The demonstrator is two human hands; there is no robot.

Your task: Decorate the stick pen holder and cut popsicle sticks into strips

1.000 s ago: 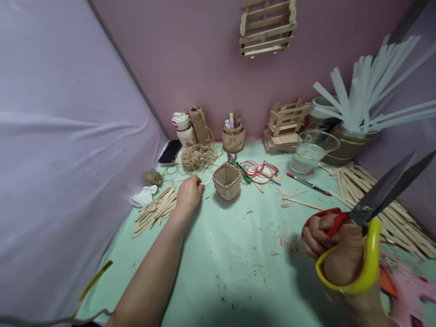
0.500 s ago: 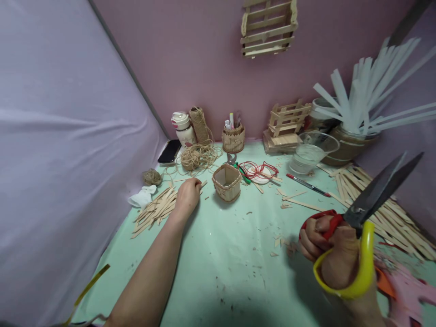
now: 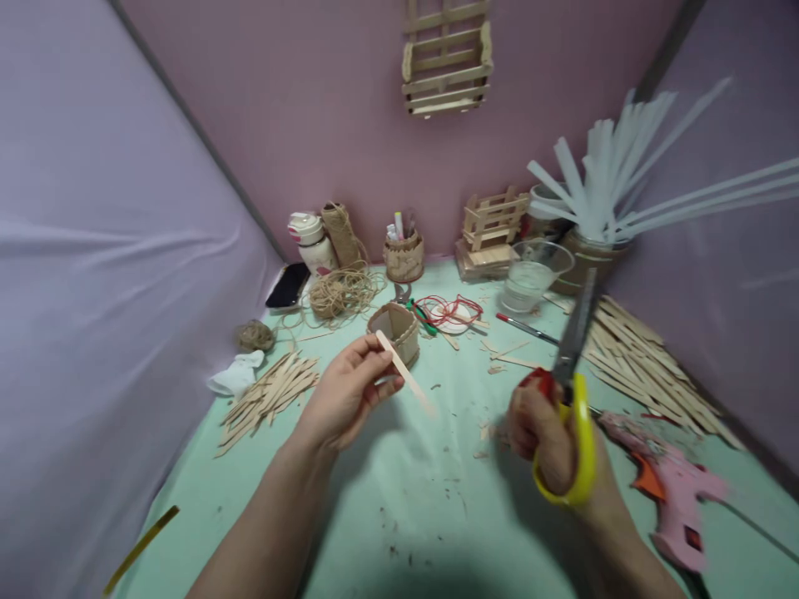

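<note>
Pinched between the thumb and fingers of my left hand (image 3: 353, 389) is a flat wooden stick (image 3: 405, 374), slanting down to the right, its lower end blurred. Behind it stands a small wooden-stick box (image 3: 405, 331), partly hidden by the hand. My right hand (image 3: 544, 433) grips large scissors (image 3: 578, 341) by their red and yellow handles, blades pointing up and nearly together. The scissors are apart from the stick. A pile of cut sticks (image 3: 268, 399) lies left of my left hand.
A pink glue gun (image 3: 677, 491) lies at right, below loose sticks (image 3: 655, 366). Farther back are a clear cup (image 3: 530, 279), green-handled pliers (image 3: 421, 318), red cord (image 3: 449, 310), a twine tangle (image 3: 340, 293), a bottle (image 3: 312, 245) and a phone (image 3: 288, 285).
My left hand has lifted a stick from the table and turned it in front of the box. My right hand has moved left with the scissors, their blades now more upright. The view has shifted.
</note>
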